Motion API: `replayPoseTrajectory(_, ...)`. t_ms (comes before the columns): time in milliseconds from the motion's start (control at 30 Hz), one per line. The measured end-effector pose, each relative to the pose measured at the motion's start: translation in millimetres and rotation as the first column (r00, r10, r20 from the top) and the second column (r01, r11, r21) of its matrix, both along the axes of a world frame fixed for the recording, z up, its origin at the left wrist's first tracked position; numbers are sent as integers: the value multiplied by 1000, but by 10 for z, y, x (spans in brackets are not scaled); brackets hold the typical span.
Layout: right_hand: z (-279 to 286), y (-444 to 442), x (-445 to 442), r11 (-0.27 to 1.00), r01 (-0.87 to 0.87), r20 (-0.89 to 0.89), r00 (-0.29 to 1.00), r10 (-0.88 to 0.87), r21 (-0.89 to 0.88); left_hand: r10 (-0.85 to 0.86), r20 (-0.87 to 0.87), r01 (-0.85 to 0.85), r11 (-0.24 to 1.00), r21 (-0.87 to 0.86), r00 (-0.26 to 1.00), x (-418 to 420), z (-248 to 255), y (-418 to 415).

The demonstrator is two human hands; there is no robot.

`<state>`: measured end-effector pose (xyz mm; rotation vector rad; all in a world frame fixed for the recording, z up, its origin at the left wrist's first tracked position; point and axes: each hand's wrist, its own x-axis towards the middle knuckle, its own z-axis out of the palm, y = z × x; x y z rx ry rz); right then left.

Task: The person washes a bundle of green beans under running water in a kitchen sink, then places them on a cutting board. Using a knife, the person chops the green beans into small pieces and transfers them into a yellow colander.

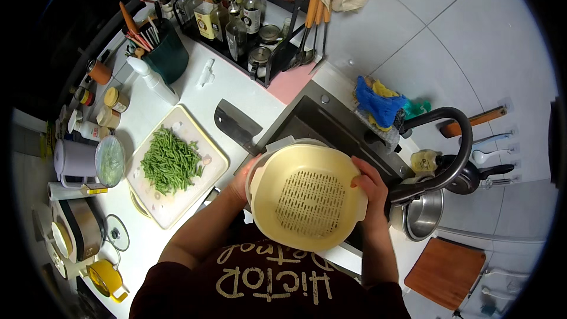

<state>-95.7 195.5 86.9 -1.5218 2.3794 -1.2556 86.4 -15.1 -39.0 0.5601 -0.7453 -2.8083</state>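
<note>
Both hands hold a pale yellow plastic colander (310, 204), nested with a translucent basin (279, 143) whose rim shows behind it. My left hand (240, 182) grips the left side, its fingers partly hidden under the rims. On the right edge, my right hand (372, 186) has its fingers over the colander's rim. No food shows inside the slotted bottom. Beneath is the dark sink (305, 117). A cleaver (237, 124) lies on the counter by the sink's left edge, and cut green beans (170, 161) are heaped on a cutting board (177, 210) further left.
A black faucet (465, 141) arches over the sink's right side, near stacked metal pots (423, 215). Blue cloth (381, 104) hangs behind the sink. Bottles (219, 20) fill a black rack at the back. A white spray bottle (153, 82) stands behind the board.
</note>
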Motion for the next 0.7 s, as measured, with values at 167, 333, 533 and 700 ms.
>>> replayPoseTrajectory(167,-228,-29,223,949,156,-9,986,-164,-273,77,-70,-52,950,309,995,107,-172,154)
replayPoseTrajectory(333,-212,-67,279,980,136,-146,977,-158,-147,116,-132,-27,842,539,984,107,-251,83)
replayPoseTrajectory(533,-246,-82,364,930,218,-259,919,-298,-297,168,-80,-106,860,499,983,57,-235,73)
replayPoseTrajectory(700,-265,-137,406,991,67,-358,928,-106,-118,251,29,-223,791,570,967,59,-40,9)
